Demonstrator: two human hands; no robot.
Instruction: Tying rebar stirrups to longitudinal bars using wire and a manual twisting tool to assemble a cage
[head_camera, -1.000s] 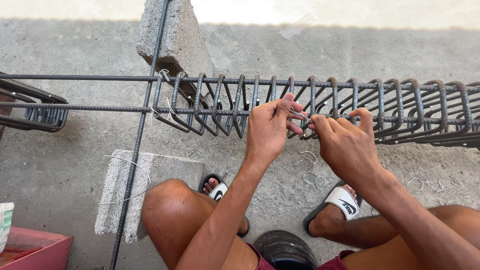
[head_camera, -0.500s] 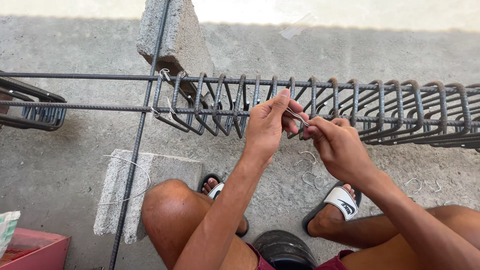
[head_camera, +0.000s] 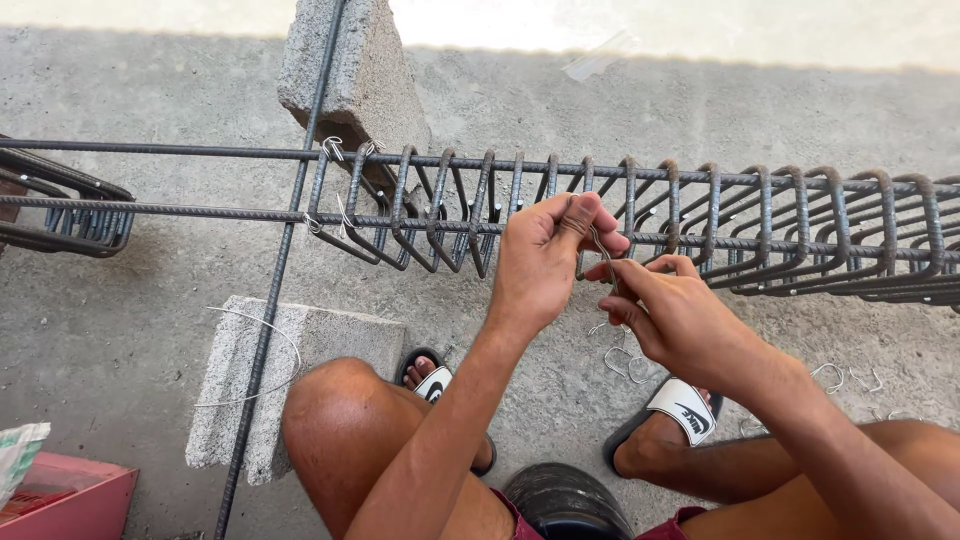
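Far left: a red box (head_camera: 70, 505) sat at the frame's lower corner, and a loose bundle of stirrups (head_camera: 60, 215) hung on the long bars well apart from your hands
Blocks: two concrete blocks (head_camera: 350, 75) carried the bars, one at the top, one lower down with a crossing bar (head_camera: 270, 310) over it
Cage: the rebar cage (head_camera: 760, 225) ran across the frame, its stirrups packed close, with a few wire ties (head_camera: 335, 150) already showing at its left end
Left hand: your left hand (head_camera: 545, 260) was clenched at the near bar, thumb and fingers pinching the tie wire (head_camera: 603, 252) against the steel
Right hand: your right hand (head_camera: 675, 320) was closed just beside it, gripping the wire's lower part; whether it also held a hook I could not tell
Ground: spare bent wire pieces (head_camera: 625, 360) lay between your sandalled feet
Risk: in my judgement the wire's cut end could prick your bare fingers, and too hard a twist could snap it or leave the stirrup loose
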